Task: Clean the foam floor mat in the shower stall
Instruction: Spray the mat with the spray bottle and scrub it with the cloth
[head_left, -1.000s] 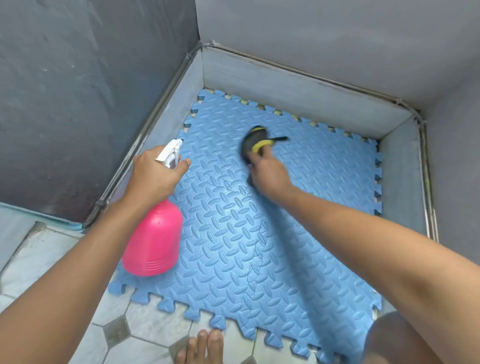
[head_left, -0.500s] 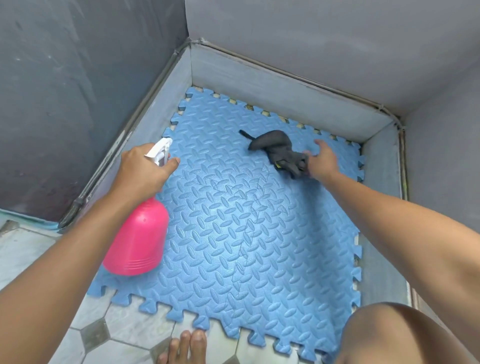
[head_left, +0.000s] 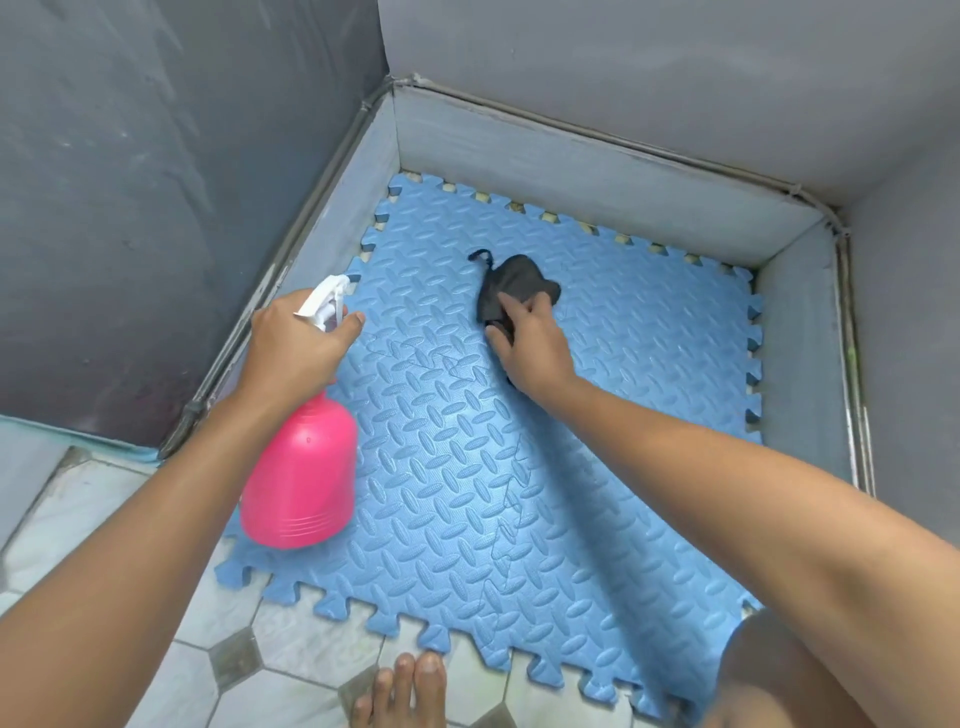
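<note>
The right hand (head_left: 530, 345) presses a dark cloth (head_left: 511, 291) on the blue foam mat (head_left: 597, 426) mid-frame; the left hand (head_left: 293, 348) grips a pink spray bottle (head_left: 301, 478).

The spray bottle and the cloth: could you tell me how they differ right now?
The spray bottle is pink, rigid and held upright by the left hand; the cloth is dark, crumpled and pressed flat on the mat under the right hand. Each is in one hand.
</note>
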